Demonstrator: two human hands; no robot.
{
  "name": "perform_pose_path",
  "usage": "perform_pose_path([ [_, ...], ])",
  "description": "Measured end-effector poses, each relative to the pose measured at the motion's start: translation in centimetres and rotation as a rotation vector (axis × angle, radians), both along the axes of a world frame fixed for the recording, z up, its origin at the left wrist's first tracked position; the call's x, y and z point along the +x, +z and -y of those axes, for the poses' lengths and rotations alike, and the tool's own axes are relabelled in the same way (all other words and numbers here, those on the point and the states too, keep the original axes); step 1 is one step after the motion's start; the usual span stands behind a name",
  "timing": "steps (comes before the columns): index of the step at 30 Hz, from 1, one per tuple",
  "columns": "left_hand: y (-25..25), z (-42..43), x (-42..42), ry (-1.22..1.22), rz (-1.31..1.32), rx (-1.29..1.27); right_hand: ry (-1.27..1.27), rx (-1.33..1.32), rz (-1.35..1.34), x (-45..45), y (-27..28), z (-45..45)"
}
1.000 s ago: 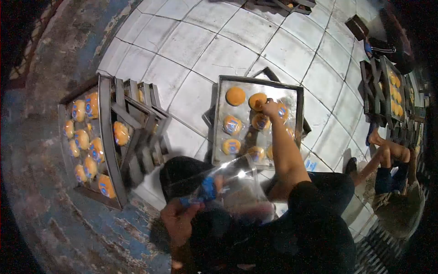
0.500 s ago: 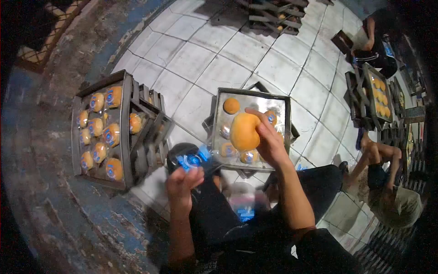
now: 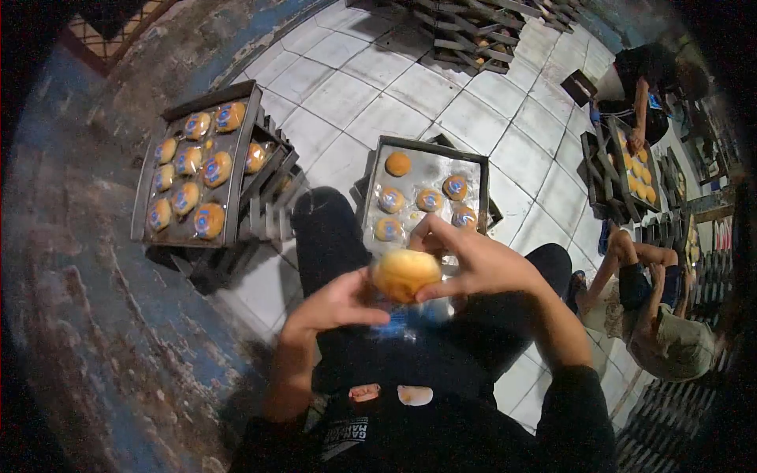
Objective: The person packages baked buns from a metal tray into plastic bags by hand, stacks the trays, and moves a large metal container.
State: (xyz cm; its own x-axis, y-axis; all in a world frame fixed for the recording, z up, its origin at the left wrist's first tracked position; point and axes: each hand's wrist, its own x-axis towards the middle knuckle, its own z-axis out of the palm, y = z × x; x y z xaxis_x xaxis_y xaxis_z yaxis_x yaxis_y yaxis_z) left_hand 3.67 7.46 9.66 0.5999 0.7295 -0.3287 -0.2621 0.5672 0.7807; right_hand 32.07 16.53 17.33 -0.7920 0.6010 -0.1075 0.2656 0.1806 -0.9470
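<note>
My right hand (image 3: pixel 493 264) is closed round a golden round bun (image 3: pixel 408 274) in front of my body, with thumb and fingers on its right side. Close by on the left, my left hand (image 3: pixel 335 306) pinches a clear plastic bag with blue print (image 3: pixel 394 322), which hangs blurred just under the bun. How far the bun is inside the bag, I cannot tell. Beyond my hands is a metal tray (image 3: pixel 430 147). An unwrapped bun (image 3: pixel 398 164) lies at its far left, and several wrapped buns with blue print, such as one wrapped bun (image 3: pixel 456 187), lie around it.
At left, a tilted tray (image 3: pixel 251 118) of wrapped buns tops a stack of trays. More stacked trays (image 3: pixel 473 39) stand at the back on the tiled floor (image 3: pixel 378 102). Two people sit at right, one person's hand (image 3: pixel 637 140) over another tray of buns.
The bun in my right hand has come down toward my lap. My left hand has moved in beside it with the plastic bag. The view has shifted, showing my shirt more.
</note>
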Motion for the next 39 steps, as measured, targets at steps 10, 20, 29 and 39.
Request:
perform_pose_path([
  [10,1.8,0.9,2.1,-0.277,-0.128,0.141,0.51,0.233,0.339,-1.5,3.4,3.4],
  [20,-2.7,-0.1,4.4,0.477,0.795,-0.563,0.15,1.151,0.315,-5.1,0.2,7.6],
  [29,1.6,-1.2,5.3,0.717,0.643,-0.111,0.002,0.665,0.167,-7.1,0.1,9.1],
  [39,0.9,-0.4,0.5,0.852,0.739,-0.127,-0.098,0.108,-0.144,-4.7,3.4,7.2],
])
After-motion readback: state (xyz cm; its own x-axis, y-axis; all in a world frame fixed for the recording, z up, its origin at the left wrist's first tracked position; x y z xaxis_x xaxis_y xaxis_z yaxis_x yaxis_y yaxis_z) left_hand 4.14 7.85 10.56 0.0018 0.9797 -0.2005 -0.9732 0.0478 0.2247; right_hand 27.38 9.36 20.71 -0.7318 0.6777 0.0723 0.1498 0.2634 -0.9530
